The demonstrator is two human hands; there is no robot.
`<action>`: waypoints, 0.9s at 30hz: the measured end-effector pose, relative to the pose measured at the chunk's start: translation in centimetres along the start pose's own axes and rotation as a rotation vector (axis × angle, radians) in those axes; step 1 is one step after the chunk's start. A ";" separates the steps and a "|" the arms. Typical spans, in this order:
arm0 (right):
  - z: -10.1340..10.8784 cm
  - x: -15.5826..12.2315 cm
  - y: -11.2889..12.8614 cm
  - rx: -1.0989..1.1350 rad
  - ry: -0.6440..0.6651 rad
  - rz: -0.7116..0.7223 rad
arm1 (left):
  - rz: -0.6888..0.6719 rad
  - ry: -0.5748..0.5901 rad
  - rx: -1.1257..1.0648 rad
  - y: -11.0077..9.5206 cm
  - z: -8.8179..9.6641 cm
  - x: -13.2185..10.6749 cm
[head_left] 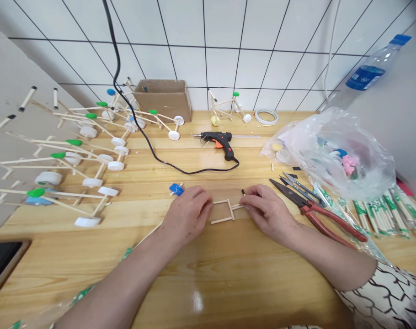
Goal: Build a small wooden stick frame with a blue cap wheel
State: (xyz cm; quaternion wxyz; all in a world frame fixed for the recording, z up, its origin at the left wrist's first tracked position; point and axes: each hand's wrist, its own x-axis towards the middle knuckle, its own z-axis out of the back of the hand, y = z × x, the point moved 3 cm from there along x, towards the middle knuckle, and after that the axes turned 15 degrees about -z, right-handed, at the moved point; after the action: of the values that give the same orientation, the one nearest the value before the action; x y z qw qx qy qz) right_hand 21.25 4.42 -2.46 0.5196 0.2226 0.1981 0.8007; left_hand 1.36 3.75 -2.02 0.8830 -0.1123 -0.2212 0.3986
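Observation:
Between my two hands lies a small frame of wooden sticks (230,211), fork-shaped, with two prongs toward the left and a stem toward the right. My left hand (189,211) has its fingers closed on the end of the upper prong. With thumb and fingers pinched, my right hand (268,208) grips the stem's right end, where a stick with a black tip (242,192) pokes up. The lower prong's left end is free. Just beyond my left hand sits a small blue piece (176,189) on a short stick.
A black glue gun (221,141) with its cord lies beyond my hands. Several stick models with white wheels (88,221) stand at left, near a cardboard box (165,100). At right are red-handled pliers (317,217), snips (302,187), a plastic bag (331,146) and wrapped sticks (379,212).

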 end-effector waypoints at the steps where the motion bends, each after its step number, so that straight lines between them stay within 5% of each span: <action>1: 0.0 0.0 0.0 0.001 -0.003 -0.001 | -0.003 -0.012 0.004 -0.1 0.1 -0.1; 5: 0.0 0.0 0.0 -0.001 -0.012 -0.005 | -0.033 -0.049 -0.009 -1.2 0.7 -0.3; 11: 0.0 0.0 0.0 -0.002 -0.015 0.000 | -0.069 0.108 -0.053 -2.7 0.5 -0.5; 27: -0.1 0.0 0.0 -0.007 -0.016 -0.005 | -0.041 0.161 -0.088 -2.6 -0.1 -0.5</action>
State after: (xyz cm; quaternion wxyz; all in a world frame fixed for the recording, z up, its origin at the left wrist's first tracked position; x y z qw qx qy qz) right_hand 21.20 4.39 -2.48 0.5241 0.2266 0.1915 0.7983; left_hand 2.81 1.64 -1.33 0.9000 -0.1782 -0.1691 0.3600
